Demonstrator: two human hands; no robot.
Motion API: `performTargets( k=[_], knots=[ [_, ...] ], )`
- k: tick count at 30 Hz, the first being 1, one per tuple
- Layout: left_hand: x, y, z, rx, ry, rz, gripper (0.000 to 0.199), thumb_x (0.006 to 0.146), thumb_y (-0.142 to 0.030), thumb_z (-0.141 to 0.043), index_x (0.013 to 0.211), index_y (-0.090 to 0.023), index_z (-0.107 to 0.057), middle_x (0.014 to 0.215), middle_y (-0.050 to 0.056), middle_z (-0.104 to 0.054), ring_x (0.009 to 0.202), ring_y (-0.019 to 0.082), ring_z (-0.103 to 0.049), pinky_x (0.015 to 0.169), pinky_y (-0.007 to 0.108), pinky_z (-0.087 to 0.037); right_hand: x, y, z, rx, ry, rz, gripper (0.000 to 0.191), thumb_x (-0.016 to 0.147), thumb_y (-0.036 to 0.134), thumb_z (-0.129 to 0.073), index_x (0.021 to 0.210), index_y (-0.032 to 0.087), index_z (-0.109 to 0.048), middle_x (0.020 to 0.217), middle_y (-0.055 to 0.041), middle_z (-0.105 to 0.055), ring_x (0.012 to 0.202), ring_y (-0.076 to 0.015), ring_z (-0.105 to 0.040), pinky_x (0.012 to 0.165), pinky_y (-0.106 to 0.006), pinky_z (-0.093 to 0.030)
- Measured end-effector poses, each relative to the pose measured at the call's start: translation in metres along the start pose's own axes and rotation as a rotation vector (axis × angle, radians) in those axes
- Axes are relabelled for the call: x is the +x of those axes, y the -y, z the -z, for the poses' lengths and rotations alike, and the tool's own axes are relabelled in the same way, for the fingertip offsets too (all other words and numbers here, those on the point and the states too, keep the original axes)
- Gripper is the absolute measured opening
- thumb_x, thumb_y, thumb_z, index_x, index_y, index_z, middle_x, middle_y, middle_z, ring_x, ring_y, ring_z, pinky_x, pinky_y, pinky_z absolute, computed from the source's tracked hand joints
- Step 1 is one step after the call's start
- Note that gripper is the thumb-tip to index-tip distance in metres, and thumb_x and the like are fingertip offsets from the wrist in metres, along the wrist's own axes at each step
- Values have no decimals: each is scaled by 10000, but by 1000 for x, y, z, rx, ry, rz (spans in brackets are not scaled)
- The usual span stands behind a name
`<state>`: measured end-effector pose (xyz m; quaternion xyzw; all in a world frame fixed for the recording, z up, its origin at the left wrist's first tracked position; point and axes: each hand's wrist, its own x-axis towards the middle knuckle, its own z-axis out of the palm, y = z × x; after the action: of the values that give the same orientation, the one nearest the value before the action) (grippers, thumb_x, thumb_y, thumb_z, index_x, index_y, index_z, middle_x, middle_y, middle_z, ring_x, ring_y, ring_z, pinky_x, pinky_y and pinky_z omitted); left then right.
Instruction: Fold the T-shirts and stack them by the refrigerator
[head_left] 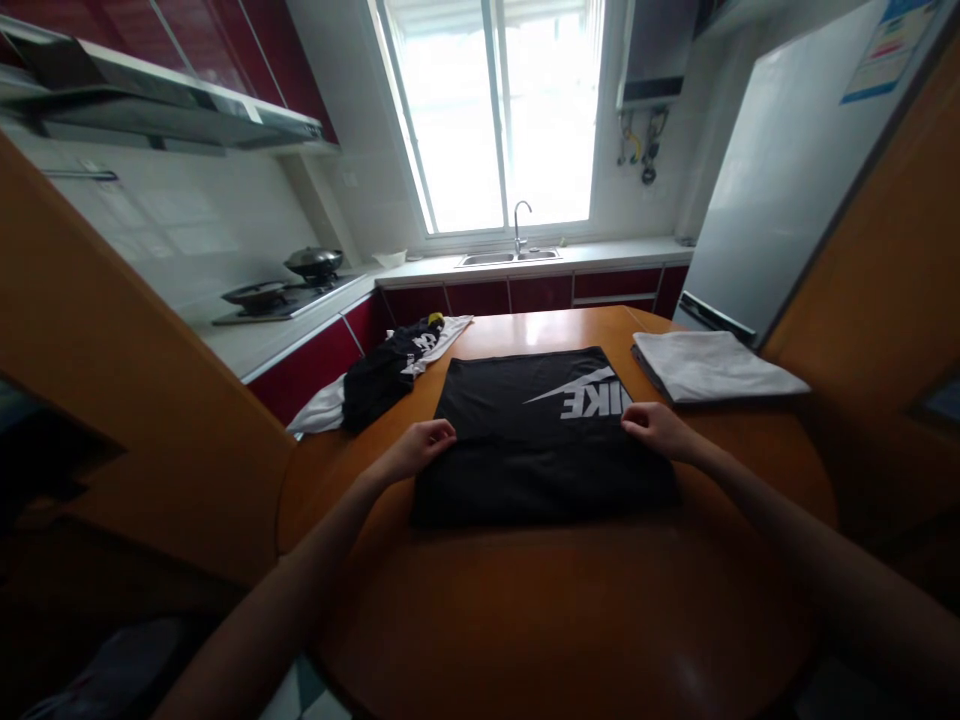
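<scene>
A black garment (510, 455) with a pale Nike logo lies folded into a near rectangle on the wooden table (555, 610), the lettering upside down from my side. My left hand (420, 446) pinches its left edge, thumb and fingers closed together. At the opposite edge, just beside the logo, my right hand (658, 428) grips the cloth the same way. The garment lies mostly flat, with slight wrinkles across its middle. Whether it is a T-shirt or another piece of clothing cannot be made out.
A rumpled black-and-white garment (382, 375) lies at the table's left edge. Folded white and dark cloth (712, 365) rests on the right side. Beyond the table are a counter with a sink (510, 258), a stove with pans (313, 262) and a fridge (780, 170).
</scene>
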<state>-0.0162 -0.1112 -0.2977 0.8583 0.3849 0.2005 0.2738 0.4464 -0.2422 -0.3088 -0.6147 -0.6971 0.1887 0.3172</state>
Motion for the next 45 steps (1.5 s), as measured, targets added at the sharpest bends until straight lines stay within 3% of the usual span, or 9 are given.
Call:
performTargets(
  k=[6,13,19,28,45],
  knots=[
    [-8,9,-3,-101,76,50,319,829,-444,-682,1001,-176,-712,832,34,-702,761,177,-652,682,263,-507,4,-15,-7,77,61,-95,243,779,382,-641,788,161,-742,768,-73,-737,709,-206,-643,667,-308,-478],
    [16,10,15,-98,-70,30,317,788,-427,-715,980,-176,-736,840,54,-725,767,188,-674,658,267,-526,38,-13,11,110,-48,-39,270,791,411,-653,801,163,-759,774,-68,-747,737,-214,-661,664,-305,-484],
    [35,22,3,-75,-128,31,318,735,-454,-735,880,-171,-742,800,59,-739,739,199,-689,677,298,-552,64,-30,-7,80,-41,-54,232,762,378,-670,758,161,-751,723,-63,-732,698,-213,-658,638,-301,-477],
    [36,27,-2,-69,-218,23,314,800,-451,-694,933,-169,-730,901,68,-764,833,222,-709,776,329,-557,67,-37,-17,92,-157,-11,241,825,379,-625,818,167,-739,833,-86,-757,799,-237,-690,749,-331,-500],
    [41,38,-17,24,-291,-4,270,823,-441,-664,938,-206,-734,935,62,-765,885,238,-709,832,348,-543,71,-54,-28,155,-220,-31,190,821,325,-677,941,181,-706,833,-76,-747,793,-230,-700,750,-334,-529]
  ],
)
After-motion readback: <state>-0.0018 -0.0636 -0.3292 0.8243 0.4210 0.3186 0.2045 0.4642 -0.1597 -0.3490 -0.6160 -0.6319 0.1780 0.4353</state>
